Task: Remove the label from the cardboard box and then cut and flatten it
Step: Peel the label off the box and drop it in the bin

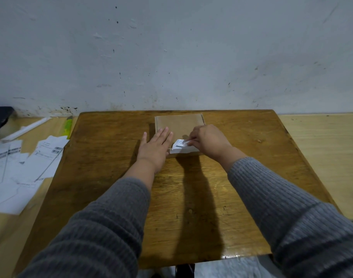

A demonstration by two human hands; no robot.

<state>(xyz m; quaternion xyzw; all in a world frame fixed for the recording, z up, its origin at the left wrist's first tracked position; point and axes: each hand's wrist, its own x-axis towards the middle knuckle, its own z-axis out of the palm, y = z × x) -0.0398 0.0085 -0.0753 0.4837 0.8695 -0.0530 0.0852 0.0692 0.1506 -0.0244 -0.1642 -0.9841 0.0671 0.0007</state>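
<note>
Flat brown cardboard box (178, 125) lies on a varnished wooden table (241, 177), near the far edge and close to the wall (171, 47). Box top is matte and square-cornered; the table surface is glossy, with scratches and dark worn patches.

Left hand (154, 148) lies flat, palm down, fingers straight and together, pressing on the left part of the box top; the heel of the hand overhangs the near edge. It holds nothing.

Right hand (206, 142) has fingers curled, pinching the white paper label (180, 148) at its upper right corner. The label sits on the near right part of the box; its left portion is lifted and creased, printed side with dark bars showing, while the lower strip appears to lie on the cardboard. Whether that strip is stuck I cannot tell.

Both forearms wear grey ribbed knit sleeves (282, 207).

To the left, on a paler wooden surface, lies a loose heap of white printed sheets (27, 163) with barcodes, a white tube (29, 127) and a yellow-green object (68, 126) just beside the table edge. The wall is pale grey plaster, chipped and speckled.
</note>
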